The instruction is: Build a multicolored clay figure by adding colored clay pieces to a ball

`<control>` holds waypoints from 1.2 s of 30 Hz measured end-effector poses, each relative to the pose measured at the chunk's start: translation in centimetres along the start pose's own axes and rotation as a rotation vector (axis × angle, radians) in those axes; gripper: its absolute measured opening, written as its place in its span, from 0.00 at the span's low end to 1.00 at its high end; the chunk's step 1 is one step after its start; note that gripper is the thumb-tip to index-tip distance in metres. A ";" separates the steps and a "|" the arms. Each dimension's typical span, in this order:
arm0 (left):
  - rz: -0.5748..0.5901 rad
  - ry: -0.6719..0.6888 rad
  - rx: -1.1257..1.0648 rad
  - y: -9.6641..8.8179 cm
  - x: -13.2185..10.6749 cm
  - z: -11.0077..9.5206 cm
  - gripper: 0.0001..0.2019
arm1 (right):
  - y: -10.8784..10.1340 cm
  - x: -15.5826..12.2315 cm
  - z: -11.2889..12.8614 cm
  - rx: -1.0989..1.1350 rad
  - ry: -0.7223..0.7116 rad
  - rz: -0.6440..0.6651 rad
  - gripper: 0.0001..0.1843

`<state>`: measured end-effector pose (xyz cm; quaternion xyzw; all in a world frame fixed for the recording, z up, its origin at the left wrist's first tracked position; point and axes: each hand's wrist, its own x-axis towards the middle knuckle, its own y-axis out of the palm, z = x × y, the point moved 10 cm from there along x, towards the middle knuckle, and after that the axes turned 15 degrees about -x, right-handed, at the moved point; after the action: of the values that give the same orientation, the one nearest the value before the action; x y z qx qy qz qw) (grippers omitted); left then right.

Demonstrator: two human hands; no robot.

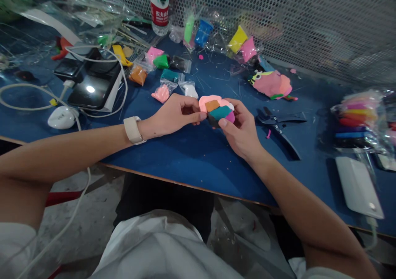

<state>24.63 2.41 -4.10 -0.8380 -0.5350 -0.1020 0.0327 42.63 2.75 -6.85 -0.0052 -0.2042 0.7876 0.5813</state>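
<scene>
Head view, and the colourful clay (220, 112) hangs over the blue surface (176, 159), left hand (176, 114) pinching its peach edge, right hand (243, 132) gripping the opposite side; squeeze those thumbs (197, 117) too hard and soft patches (212, 105) could dent, smear or separate

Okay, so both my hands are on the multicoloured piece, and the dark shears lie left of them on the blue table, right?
Not quite: in the head view, your left hand and right hand are on the multicoloured piece, but the dark shears lie right of them on the blue table.
</scene>
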 end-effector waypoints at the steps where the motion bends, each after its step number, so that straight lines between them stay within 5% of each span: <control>1: 0.002 0.004 -0.003 0.0 0.0 0.0 0.24 | 0.1 0.0 0.0 0.014 0.008 0.004 0.36; 9: 0.030 0.018 0.003 0.3 -0.1 0.1 0.24 | 0.5 0.0 -0.3 0.083 0.069 0.044 0.39; 20: 0.116 0.004 -0.146 1.2 0.0 0.3 0.26 | 1.3 -0.2 1.3 0.265 0.077 0.090 0.30; 36: 0.258 -0.092 -0.252 2.7 -0.3 0.7 0.27 | 1.4 -0.2 0.8 0.239 0.080 0.171 0.36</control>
<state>27.03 1.10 -4.70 -0.9008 -0.4071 -0.1249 -0.0844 41.21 1.93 -6.64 0.0152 -0.0847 0.8520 0.5164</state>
